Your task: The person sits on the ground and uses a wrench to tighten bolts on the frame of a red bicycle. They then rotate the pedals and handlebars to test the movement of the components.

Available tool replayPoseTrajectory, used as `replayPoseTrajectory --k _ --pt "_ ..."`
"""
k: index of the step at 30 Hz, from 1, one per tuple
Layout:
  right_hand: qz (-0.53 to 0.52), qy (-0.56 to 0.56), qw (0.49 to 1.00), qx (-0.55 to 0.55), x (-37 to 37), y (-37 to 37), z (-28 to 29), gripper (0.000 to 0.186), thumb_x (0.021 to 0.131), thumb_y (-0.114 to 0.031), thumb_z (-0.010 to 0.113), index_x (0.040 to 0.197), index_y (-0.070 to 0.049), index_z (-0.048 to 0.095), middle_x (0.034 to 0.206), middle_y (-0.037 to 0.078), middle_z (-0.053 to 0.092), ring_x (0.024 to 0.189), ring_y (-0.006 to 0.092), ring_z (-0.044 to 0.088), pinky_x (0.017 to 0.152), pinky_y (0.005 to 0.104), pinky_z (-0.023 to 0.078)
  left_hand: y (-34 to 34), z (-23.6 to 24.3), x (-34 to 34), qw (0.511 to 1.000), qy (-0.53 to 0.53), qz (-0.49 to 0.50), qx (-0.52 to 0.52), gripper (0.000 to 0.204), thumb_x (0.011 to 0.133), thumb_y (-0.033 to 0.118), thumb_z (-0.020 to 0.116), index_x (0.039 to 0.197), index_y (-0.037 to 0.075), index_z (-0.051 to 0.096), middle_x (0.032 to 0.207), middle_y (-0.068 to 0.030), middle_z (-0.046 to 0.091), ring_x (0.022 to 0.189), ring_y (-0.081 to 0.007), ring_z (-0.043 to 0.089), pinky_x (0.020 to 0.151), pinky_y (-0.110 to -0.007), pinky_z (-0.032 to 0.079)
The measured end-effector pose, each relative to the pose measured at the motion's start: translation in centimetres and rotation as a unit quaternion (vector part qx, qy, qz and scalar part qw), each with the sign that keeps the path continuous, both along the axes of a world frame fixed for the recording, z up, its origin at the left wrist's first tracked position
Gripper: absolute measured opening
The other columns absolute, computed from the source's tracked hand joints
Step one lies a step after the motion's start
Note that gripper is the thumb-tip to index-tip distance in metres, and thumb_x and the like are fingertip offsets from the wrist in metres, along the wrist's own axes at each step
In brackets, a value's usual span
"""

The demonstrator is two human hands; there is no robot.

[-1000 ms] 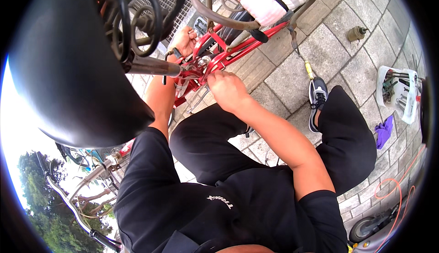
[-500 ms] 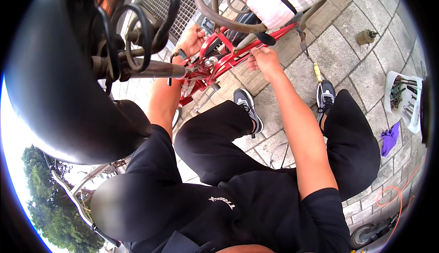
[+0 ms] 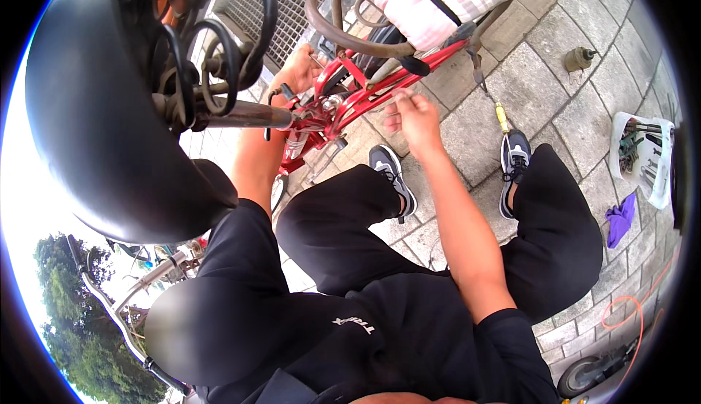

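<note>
A black saddle (image 3: 95,130) looms left of the red bicycle frame (image 3: 356,74). The left hand (image 3: 298,70), partly curled, is at the frame's far side; whether it grips anything I cannot tell. The frame lies between both hands. The right hand (image 3: 418,116), fingers loosely bent, hovers just beside its near side, contents unclear. Right of the frame are a yellow-handled tool (image 3: 502,117) and, farther, a purple cloth (image 3: 621,220).

One red bike (image 3: 354,72) with one saddle (image 3: 80,134); at least one other bike (image 3: 157,272). One plaid bundle (image 3: 438,11), one canister (image 3: 579,59), one yellow-handled tool (image 3: 502,118), one purple cloth (image 3: 621,220), one orange cord (image 3: 621,324). One white box (image 3: 661,198), its tools (image 3: 629,152) too jumbled to count. Two shoes (image 3: 392,172).
</note>
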State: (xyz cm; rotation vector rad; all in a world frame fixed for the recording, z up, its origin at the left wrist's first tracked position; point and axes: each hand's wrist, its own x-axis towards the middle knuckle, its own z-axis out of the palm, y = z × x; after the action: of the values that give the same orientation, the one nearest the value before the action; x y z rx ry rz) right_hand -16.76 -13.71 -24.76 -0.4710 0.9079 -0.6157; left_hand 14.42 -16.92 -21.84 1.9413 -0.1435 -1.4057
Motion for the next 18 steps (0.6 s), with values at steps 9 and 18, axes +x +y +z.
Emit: replayPoseTrajectory --k 9,18 --pt "0.098 -0.096 0.989 -0.06 -1.2 4.4 -1.7 0.051 0.085 -0.002 0.065 0.132 0.009 0.05 0.098 0.009 0.064 0.082 0.014 0.063 0.073 0.0279 0.051 1.4 2.6 -0.6 0.844 -0.315 -0.361 0.24 0.053 0.099 0.036 0.028 0.074 -0.002 0.054 0.06 -0.0127 0.054 0.048 -0.0273 0.06 0.047 -0.043 0.05" --pt "0.123 -0.114 0.986 -0.023 -1.3 4.6 -2.8 0.043 0.09 -0.004 0.06 0.131 0.006 0.054 0.105 0.011 0.062 0.089 0.0191 0.065 0.077 0.0308 0.055 -0.4 -0.2 4.5 0.704 -0.39 -0.52 0.285 0.046 0.095 0.03 0.039 0.104 -0.006 0.068 0.098 -0.0278 0.068 0.091 -0.038 0.07 0.077 -0.047 0.055"
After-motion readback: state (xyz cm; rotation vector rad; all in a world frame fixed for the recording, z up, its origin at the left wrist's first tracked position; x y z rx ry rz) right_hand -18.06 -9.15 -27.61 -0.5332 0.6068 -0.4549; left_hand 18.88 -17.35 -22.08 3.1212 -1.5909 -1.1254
